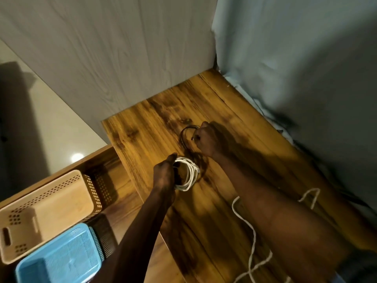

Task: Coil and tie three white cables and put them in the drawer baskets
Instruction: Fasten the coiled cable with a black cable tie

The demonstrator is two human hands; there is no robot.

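Two baskets, beige (47, 211) and blue (61, 260), sit in the open drawer (114, 180) left of the wooden tabletop (234, 119). Above that tabletop, the left hand (165, 172) grasps a coiled white cable (188, 173); the right hand (206, 139) is clenched on its end. Loose white cable (253, 237) lies further right.

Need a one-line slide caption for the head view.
Left hand holds a white cable coil; right hand grips a dark loop.

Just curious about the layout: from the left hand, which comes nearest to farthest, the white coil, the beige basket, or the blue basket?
1. White coil: held in the left hand.
2. Beige basket: to the left, in the drawer.
3. Blue basket: lower left, beside the beige one.
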